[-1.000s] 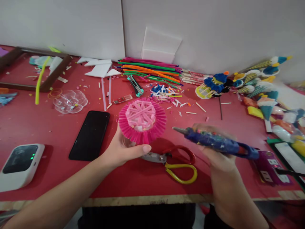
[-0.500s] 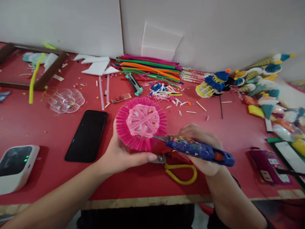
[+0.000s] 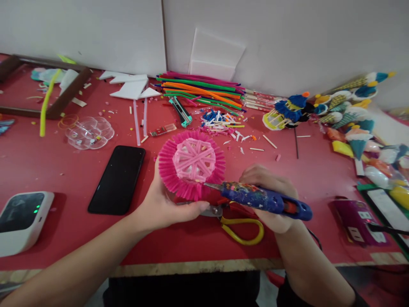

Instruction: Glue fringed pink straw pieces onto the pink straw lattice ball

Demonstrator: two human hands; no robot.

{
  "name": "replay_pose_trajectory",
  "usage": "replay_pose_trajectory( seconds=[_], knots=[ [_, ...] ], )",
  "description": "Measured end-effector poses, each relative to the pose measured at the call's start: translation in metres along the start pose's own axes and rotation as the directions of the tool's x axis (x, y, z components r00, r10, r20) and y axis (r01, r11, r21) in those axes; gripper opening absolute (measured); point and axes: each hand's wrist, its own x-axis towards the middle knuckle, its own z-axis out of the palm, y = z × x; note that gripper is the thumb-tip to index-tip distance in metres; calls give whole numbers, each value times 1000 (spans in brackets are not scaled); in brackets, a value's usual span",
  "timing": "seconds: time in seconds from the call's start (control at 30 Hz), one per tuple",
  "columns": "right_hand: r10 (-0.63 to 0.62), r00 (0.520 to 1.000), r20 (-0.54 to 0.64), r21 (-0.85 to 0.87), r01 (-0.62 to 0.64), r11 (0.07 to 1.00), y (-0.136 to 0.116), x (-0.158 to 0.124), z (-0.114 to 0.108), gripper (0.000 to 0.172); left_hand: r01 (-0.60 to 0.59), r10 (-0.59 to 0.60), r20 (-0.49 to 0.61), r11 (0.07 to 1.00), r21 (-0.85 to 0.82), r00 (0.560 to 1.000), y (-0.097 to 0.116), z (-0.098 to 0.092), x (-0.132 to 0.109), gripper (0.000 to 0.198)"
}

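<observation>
My left hand (image 3: 166, 204) is closed around a round pink pipe-cleaner craft piece (image 3: 194, 160), with a dark pink ruffled rim and lighter strands crossed over its centre. Its fingers behind the piece are hidden. A blue, paint-spattered hot glue gun (image 3: 255, 198) is gripped in my right hand (image 3: 271, 183). The metal nozzle points left, at the lower edge of the pink centre; whether it touches cannot be told. Below both hands lie scissors with yellow handles (image 3: 243, 241), partly covered by my left thumb and the glue gun.
Left of my hands lie a black phone (image 3: 117, 180) and a white device (image 3: 25, 224). Behind are a clear flower-shaped palette (image 3: 91, 133), a utility knife (image 3: 180, 111), pipe cleaners (image 3: 201, 91) and scraps (image 3: 219, 121). A blue-hatted figure (image 3: 290, 108) and a purple box (image 3: 359, 221) stand right.
The pink piece has shifted slightly right and its face has turned a little. The glue gun's nozzle has moved slightly left relative to it. Both hands keep their hold.
</observation>
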Motion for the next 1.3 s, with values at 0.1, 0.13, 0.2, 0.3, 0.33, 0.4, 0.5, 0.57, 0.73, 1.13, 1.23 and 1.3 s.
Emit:
replay_pose_trajectory(
  seconds=[0.1,0.13,0.2,0.3,0.33,0.4,0.5,0.57,0.73,1.13,1.23,1.3],
  knots=[
    [4,1000,7,4,-4,1000,0,0,0,15,-25,25,-22,1000,-3,999,-2,1,-1,70],
    [1,1000,13,9,-1,1000,0,0,0,15,-22,22,-20,1000,-2,1000,-3,1,-2,71],
    [-3,1000,22,15,3,1000,0,0,0,13,-10,10,-14,1000,3,1000,-4,1,-3,77],
    [3,1000,13,12,-3,1000,0,-1,1,12,27,-27,-2,999,42,1000,-4,0,-4,88],
    [11,1000,8,12,-11,1000,0,-1,1,12,46,-47,10,997,63,999,-3,0,-5,91],
    [29,1000,8,15,-29,999,1,-2,0,13,78,-81,33,993,92,996,-2,-1,-6,95],
    [35,999,15,16,-35,999,1,-3,0,13,94,-98,42,992,86,994,-1,-1,-6,98],
    [35,999,12,14,-36,999,1,-3,0,12,101,-104,40,992,80,994,-1,-1,-7,99],
    [14,1000,4,-11,-14,1000,1,-2,0,10,117,-117,29,993,32,993,-3,1,-7,103],
    [-44,999,-13,-47,43,998,1,-3,1,13,84,-85,27,996,41,996,-3,0,-5,98],
    [-35,999,-24,-70,33,997,0,-3,1,11,75,-77,33,995,60,996,-3,1,-5,98],
    [-32,999,-31,-90,30,996,-1,-4,1,9,83,-85,33,994,67,996,-3,1,-5,97]
  ],
)
